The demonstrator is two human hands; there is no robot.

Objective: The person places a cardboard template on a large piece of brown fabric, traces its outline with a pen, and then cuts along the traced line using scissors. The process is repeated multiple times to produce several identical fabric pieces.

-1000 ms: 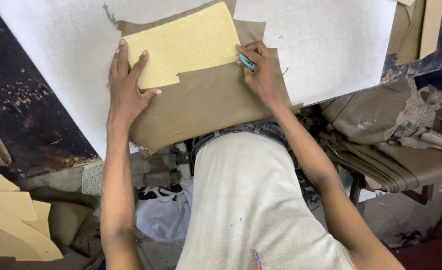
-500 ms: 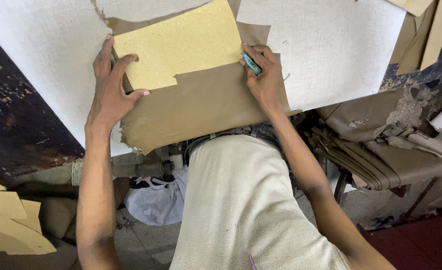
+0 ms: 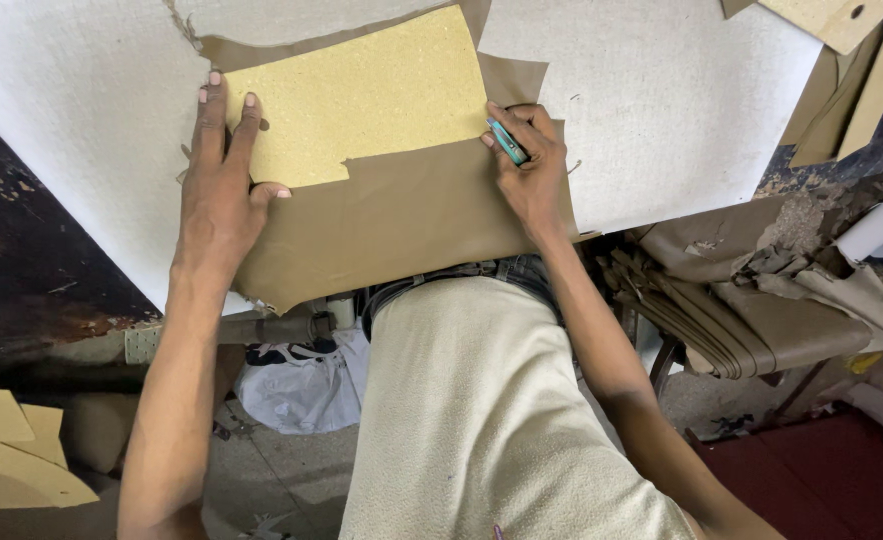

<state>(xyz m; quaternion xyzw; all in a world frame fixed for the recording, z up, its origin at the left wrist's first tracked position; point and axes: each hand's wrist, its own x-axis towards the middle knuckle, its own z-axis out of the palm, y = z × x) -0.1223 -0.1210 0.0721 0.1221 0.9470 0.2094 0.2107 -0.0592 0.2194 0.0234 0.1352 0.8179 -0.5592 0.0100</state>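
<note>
Since the earlier frame the left hand [image 3: 220, 190] has slid a little higher along the yellow template [image 3: 362, 100], and the right hand [image 3: 532, 170] has stayed at the template's right side. The left hand lies flat with fingers spread, pressing the template's left edge; its thumb rests on the brown leather sheet [image 3: 402, 220] just below the template. The right hand is curled around a teal marker [image 3: 508, 142], whose tip touches the leather at the template's lower right corner. The template is a stiff, speckled yellow board with a stepped lower edge, lying on top of the leather sheet. The leather spreads out beneath and below the template and hangs slightly over the near edge of the white table [image 3: 662, 100]. Well to the right of the template, off the table, sits a stack of folded brown leather pieces [image 3: 742, 320]. Far to the upper right of the template, tan board patterns [image 3: 842, 20] lean at the table's corner.
</note>
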